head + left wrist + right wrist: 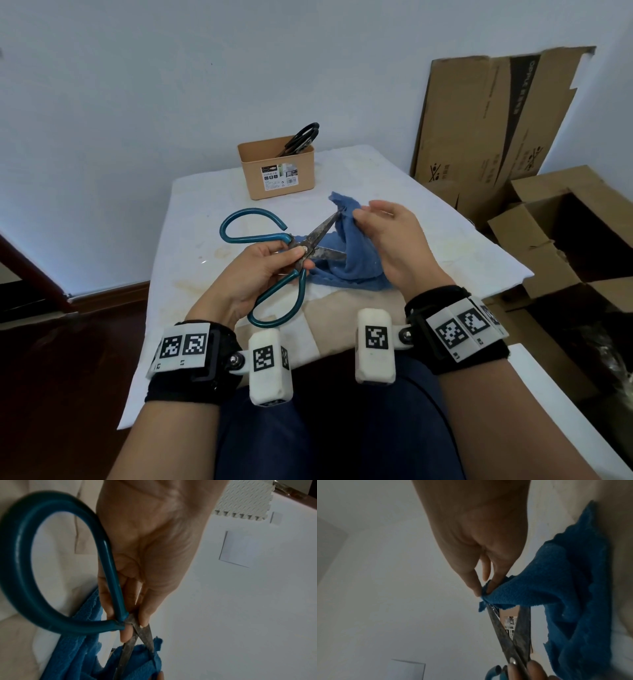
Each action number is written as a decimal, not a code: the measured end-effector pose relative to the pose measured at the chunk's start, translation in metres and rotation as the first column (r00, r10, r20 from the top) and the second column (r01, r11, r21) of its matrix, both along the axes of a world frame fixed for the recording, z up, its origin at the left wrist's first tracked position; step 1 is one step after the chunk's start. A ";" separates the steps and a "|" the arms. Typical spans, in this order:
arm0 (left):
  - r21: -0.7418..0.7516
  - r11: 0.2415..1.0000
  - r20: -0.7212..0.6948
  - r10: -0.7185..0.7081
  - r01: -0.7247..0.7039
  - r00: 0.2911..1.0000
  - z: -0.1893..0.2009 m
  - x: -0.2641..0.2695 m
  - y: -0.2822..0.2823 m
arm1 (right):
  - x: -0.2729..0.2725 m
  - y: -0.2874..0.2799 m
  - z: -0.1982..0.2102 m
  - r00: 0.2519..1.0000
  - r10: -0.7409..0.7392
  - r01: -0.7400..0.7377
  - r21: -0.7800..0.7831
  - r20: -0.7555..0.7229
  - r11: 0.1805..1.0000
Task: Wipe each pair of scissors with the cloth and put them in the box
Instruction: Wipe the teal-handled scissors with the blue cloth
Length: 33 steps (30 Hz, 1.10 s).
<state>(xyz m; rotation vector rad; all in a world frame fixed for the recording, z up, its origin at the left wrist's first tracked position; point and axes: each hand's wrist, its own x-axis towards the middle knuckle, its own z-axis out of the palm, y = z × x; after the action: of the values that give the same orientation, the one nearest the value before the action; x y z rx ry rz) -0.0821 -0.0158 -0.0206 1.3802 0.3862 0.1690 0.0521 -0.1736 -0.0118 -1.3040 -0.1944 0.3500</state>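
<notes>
My left hand pinches large teal-handled scissors at the pivot, blades spread apart above the table. In the left wrist view the teal handle loop curves beside the palm, and the dull blades run into the cloth. My right hand pinches a blue cloth around the tip of the upper blade; the cloth hangs down to the table. A tan box stands at the table's far edge, with black-handled scissors sticking out of it.
The white-covered table has stains near its left side. Flattened and open cardboard boxes stand against the wall on the right. Dark wooden floor lies to the left.
</notes>
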 end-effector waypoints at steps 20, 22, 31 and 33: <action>0.051 0.997 -0.003 -0.063 0.063 0.998 0.004 0.004 -0.005 | -0.004 0.012 -0.001 0.996 0.086 -0.085 -0.076 0.013 0.993; 0.054 0.996 -0.005 -0.071 0.071 0.997 0.004 0.005 -0.006 | -0.004 0.013 -0.002 0.997 0.071 -0.068 -0.096 0.028 0.993; 0.039 0.996 0.000 -0.079 0.079 0.997 0.004 0.005 -0.004 | -0.007 0.015 0.000 0.994 0.044 -0.034 -0.098 0.102 0.995; 0.028 0.997 0.001 -0.074 0.074 0.997 0.003 0.005 -0.003 | -0.007 0.016 -0.001 0.995 0.043 -0.037 -0.070 0.088 0.997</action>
<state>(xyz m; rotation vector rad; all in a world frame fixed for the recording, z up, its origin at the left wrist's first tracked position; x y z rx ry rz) -0.0769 -0.0189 -0.0176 1.4200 0.3312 0.1152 0.0454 -0.1576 -0.0132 -1.3857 -0.2867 0.3347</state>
